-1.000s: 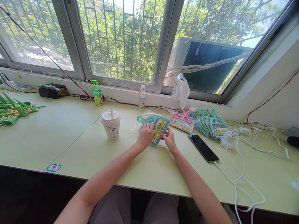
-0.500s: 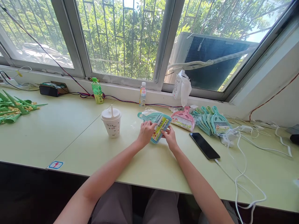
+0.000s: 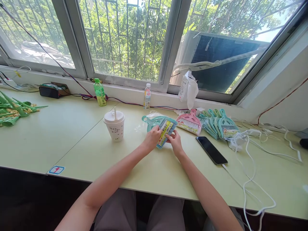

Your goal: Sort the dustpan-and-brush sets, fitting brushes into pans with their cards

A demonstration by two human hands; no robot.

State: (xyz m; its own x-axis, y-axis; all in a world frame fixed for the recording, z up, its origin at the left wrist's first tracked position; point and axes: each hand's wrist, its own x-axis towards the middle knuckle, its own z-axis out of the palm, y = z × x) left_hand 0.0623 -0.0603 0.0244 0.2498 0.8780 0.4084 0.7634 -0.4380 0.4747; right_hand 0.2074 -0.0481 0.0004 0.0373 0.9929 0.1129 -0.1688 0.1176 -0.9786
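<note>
A teal dustpan and brush set [image 3: 154, 121] in clear plastic, with a yellow printed label [image 3: 166, 130], is tilted up just above the table in front of me. My left hand [image 3: 153, 138] grips its near left side, fingers curled at the label. At the lower right edge, my right hand [image 3: 174, 141] pinches it with the thumb in front; its other fingers are partly hidden. Behind and right lies a pink dustpan and brush set [image 3: 190, 122]. Beyond that stand several wrapped teal and green sets [image 3: 225, 125].
A white lidded cup with a straw [image 3: 115, 126] stands left of my hands. Right of them a phone [image 3: 211, 150] lies on a white cable [image 3: 250, 179]. Along the window are a green bottle [image 3: 99, 93], a small bottle [image 3: 147, 97] and a tissue pack [image 3: 189, 88]. Green cone-shaped pieces [image 3: 16, 109] lie far left.
My left hand has shifted slightly right and down along the dustpan set, its fingers more curled. The right hand stays at the lower right edge. The view has moved a little.
</note>
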